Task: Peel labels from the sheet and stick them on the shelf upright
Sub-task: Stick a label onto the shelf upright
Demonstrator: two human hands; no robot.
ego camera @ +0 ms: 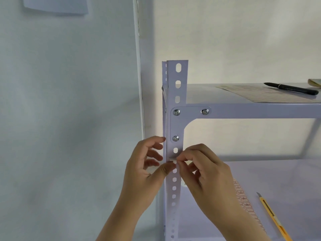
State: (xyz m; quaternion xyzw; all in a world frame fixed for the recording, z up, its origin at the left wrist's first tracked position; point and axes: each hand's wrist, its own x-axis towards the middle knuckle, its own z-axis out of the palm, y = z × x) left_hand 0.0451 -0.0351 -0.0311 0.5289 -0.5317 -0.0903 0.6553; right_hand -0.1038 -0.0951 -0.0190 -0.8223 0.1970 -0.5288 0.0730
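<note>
Label (171, 159) pressed against shelf upright (175, 129); both hands (144, 169) (205, 173) pinching it.

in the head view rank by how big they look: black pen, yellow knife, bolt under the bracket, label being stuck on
1. Yellow knife, though it lies nearer the camera than the pen.
2. Black pen.
3. Label and bolt: both tiny; fingers hide most of the label, so unranked.

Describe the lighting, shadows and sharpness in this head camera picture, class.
Head view: soft, even light, no harsh glare; small glints on the bracket screws; a faint shadow under the upper shelf falls on the wall; slight wide-angle bowing at the white pipe; the label between both hands is soft and hard to make out.
</note>
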